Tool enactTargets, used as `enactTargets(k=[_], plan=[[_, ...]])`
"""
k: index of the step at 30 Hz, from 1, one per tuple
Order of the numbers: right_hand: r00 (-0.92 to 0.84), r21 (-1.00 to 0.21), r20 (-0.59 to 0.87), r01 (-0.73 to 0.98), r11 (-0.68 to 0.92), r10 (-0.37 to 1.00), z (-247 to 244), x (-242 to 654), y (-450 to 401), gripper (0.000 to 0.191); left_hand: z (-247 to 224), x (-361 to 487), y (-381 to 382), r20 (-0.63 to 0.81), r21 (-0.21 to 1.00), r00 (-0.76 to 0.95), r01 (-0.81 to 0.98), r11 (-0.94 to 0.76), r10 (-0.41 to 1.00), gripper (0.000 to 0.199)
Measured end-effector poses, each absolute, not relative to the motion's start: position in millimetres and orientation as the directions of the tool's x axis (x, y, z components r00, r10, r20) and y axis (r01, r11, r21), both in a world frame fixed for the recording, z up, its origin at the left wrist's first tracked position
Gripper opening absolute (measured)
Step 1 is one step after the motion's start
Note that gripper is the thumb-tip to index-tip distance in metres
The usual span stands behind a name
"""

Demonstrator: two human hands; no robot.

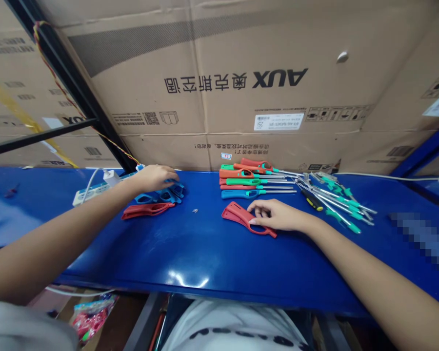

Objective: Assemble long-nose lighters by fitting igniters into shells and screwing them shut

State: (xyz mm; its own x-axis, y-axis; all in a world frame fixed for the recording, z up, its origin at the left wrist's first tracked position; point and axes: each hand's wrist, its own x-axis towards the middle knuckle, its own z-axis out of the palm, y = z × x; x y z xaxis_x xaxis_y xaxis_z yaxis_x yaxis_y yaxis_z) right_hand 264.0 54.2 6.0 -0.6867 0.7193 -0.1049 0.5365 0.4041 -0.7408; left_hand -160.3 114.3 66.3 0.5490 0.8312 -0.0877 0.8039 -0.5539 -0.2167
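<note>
My right hand (272, 214) is closed on a red lighter handle shell (237, 213), thumb at its near side and fingers bent over the far edge. The shell lies low over the blue table. My left hand (157, 176) is at a small pile of blue lighter handle shells (153, 197), fingers curled down over them. Whether it grips one cannot be made out. Just in front of that pile lies another red handle shell (146, 210). Tiny metal pieces (195, 211) rest on the table between my hands.
Behind my right hand lie several long-necked lighters (245, 182) in a row. Metal lighter tubes with green ends (336, 200) and a yellow-black screwdriver (312, 200) lie to their right. A white power strip (91, 194) is at left. Cardboard (219, 112) walls off the back.
</note>
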Motion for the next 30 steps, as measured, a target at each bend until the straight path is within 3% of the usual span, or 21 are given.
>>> enactTargets(k=[6,17,25,30], plan=[[-0.688,-0.743,-0.104,0.533,0.404,0.718,4,265,55,0.043,75,-157,118,-0.191,-0.154,0.549,0.802,-0.577,0.814,0.025],[-0.675,-0.737,-0.112,0.549,0.395,0.729,5,265,55,0.045,73,-139,136,-0.304,-0.175,0.508,0.802,-0.571,0.806,0.033],[-0.671,-0.736,-0.121,0.555,0.388,0.731,5,265,55,0.048,68,-135,146,-0.235,-0.203,0.499,0.814,-0.544,0.834,0.029],[-0.672,-0.73,-0.123,0.56,0.392,0.73,8,264,53,0.046,68,-141,152,-0.184,-0.156,0.479,0.848,-0.507,0.858,0.029]])
